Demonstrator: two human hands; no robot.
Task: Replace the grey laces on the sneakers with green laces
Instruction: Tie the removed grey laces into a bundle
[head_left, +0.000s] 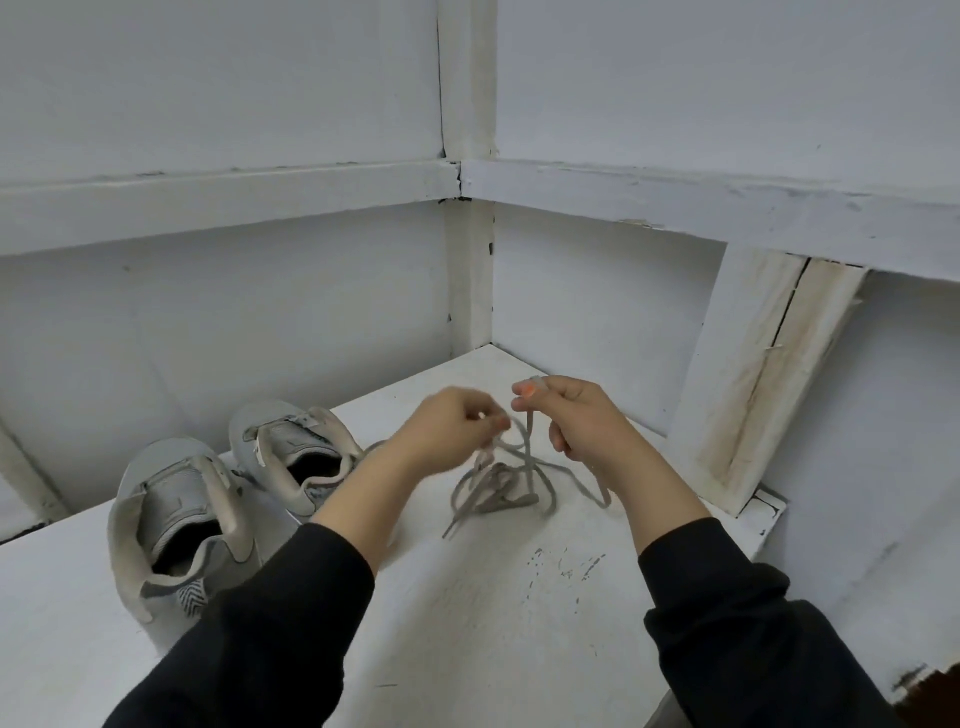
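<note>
Two grey sneakers stand heel-toward me on the white table (467, 623): the near sneaker (176, 525) at the left and the far sneaker (291, 452) behind it. Neither shows laces from this side. A tangle of grey laces (498, 488) lies on the table in front of my hands. My left hand (447, 431) pinches one strand above the pile. My right hand (576, 421) grips another strand, which hangs down from its fingers to the pile. No green laces are in view.
White walls close the table in at the back and right, meeting in a corner. A worn white board (763, 374) leans against the right wall. The table's right edge (769, 525) drops off near my right forearm.
</note>
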